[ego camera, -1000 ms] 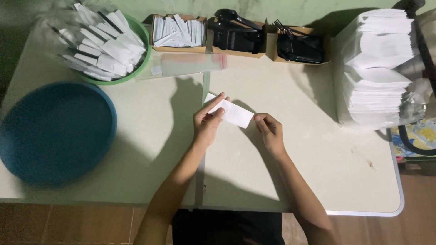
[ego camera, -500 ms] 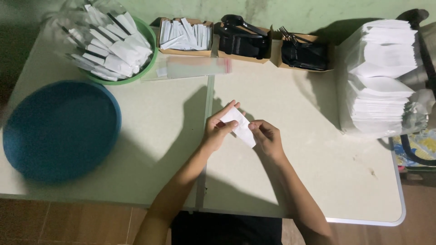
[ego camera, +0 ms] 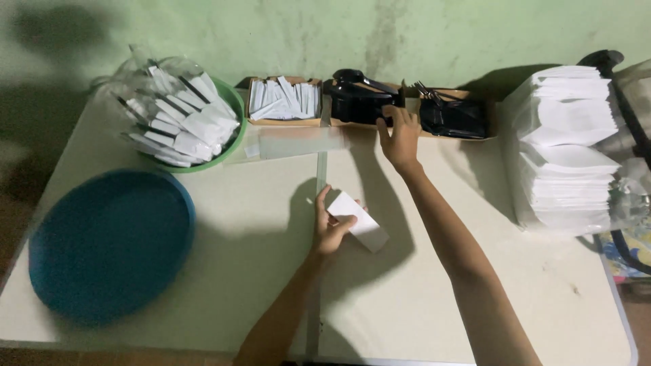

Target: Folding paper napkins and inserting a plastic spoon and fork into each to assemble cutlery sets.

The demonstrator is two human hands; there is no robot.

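White paper sleeve (ego camera: 358, 221), flat and oblong, lay tilted on the pale surface (ego camera: 434, 298) near the middle, held at its upper left end by the left hand (ego camera: 331, 229); thumb and fingers (ego camera: 321, 200) pinched that end, the rest of the sleeve resting on the surface. Right hand (ego camera: 400, 139) was stretched out to the far edge, palm down, fingers spread and loose, tips at the box of black plastic spoons (ego camera: 359, 102); whether they touched a spoon could not be told. Nothing was gripped in that hand.

Beside it to the right, a box of black forks (ego camera: 453, 115). To the left, a brown box of small white packets (ego camera: 285, 100). A clear flat wrapper (ego camera: 298, 144) lay just in front of those boxes. Green bowl (ego camera: 227, 146) at far left held finished white sleeves with dark handles showing. Empty-looking blue basin (ego camera: 108, 244) sat near the left edge. Tall stack of white sleeves (ego camera: 569, 149) stood at the right edge, well apart from both hands.
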